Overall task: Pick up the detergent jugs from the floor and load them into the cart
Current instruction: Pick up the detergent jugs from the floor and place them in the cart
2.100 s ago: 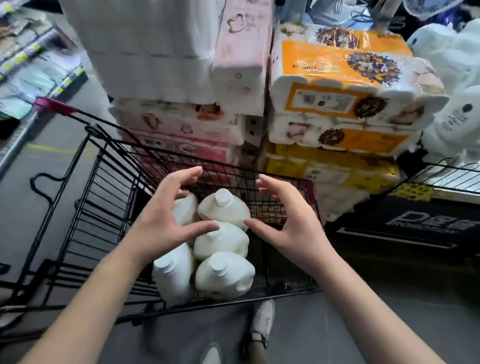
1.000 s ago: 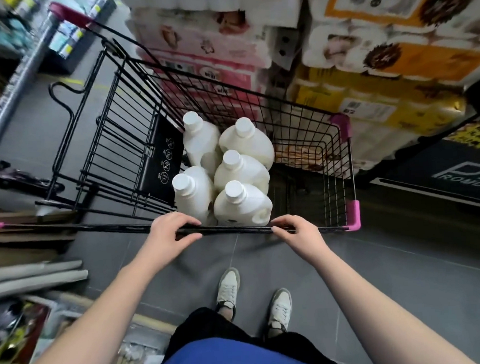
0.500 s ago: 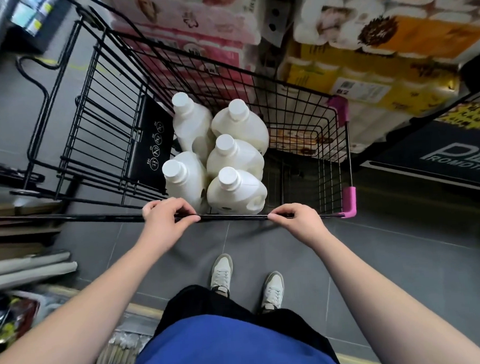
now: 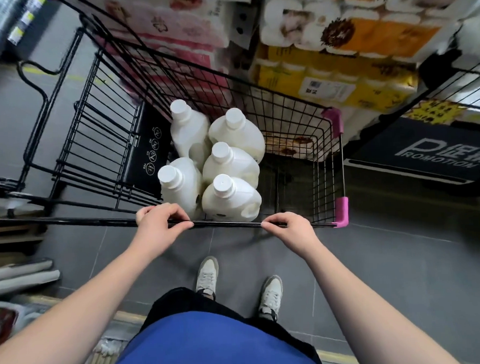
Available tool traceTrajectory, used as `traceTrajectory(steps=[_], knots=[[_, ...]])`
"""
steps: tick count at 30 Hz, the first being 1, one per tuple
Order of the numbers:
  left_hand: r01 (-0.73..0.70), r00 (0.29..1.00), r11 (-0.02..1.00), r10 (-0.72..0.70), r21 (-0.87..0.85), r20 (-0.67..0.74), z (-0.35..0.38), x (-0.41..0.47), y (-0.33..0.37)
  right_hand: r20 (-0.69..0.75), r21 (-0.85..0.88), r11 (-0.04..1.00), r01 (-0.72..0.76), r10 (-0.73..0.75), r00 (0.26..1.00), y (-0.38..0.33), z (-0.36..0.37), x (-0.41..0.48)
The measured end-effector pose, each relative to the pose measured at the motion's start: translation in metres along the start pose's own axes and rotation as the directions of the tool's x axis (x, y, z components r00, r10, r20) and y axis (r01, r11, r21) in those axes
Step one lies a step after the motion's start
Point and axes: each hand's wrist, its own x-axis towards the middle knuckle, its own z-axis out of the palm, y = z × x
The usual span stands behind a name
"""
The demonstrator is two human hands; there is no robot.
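Note:
Several white detergent jugs (image 4: 231, 199) with white caps stand upright, packed together in the near left part of a black wire cart (image 4: 300, 128) with pink corner guards. My left hand (image 4: 159, 223) grips the cart's near rim, fingers curled over the bar. My right hand (image 4: 290, 228) grips the same rim further right, just short of the pink corner. No jug is visible on the floor.
Stacked packs of toilet paper, pink (image 4: 181, 32) and orange-yellow (image 4: 350, 37), rise right behind the cart. A dark promotion display (image 4: 426, 155) stands at the right. Shelf edges and rolled items (image 4: 18, 277) lie at the left. Grey tile floor and my shoes (image 4: 207, 275) are below.
Both hands went from hovering over the jugs to gripping the cart's near rim. Over the last second, they stay on the rim while the cart shifts slightly in view.

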Motion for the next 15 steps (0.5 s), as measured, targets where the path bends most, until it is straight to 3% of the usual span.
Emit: traceTrajectory(steps=[15], knots=[[-0.005, 1.0, 1.0, 0.005, 0.005, 0.026, 0.043, -0.028, 0.062, 0.096, -0.034, 0.999, -0.005, 0.009, 0.995, 0.065, -0.05, -0.031]])
